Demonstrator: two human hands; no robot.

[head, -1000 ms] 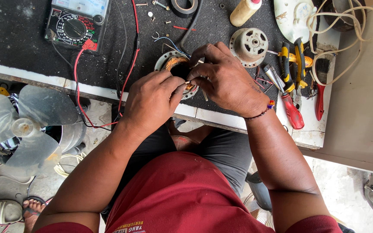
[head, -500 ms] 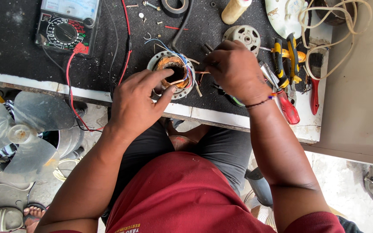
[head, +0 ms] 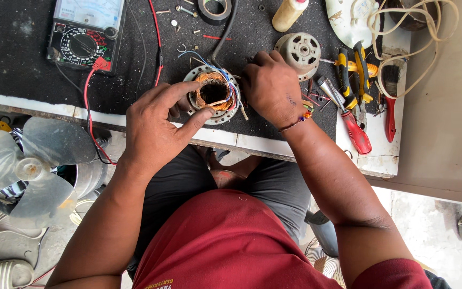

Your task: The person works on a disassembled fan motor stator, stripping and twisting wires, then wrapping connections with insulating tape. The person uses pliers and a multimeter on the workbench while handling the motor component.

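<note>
Both hands have parted since a second ago, baring the stator (head: 213,94) they had covered.

The step in hand looks like sorting the stator's leads. The left hand (head: 156,126) steadies the casing at its 8 o'clock, its grip narrow, thumb and forefinger pinching the rim. The right hand (head: 271,88) sits at 3 o'clock, fingers curled onto the wires (head: 225,77); whether it pinches one cannot be told. A next move would need one lead singled out. The stator lies flat near the counter (head: 28,64) edge, copper coil ringed by grey metal, with blue, white and red wires trailing.
</note>
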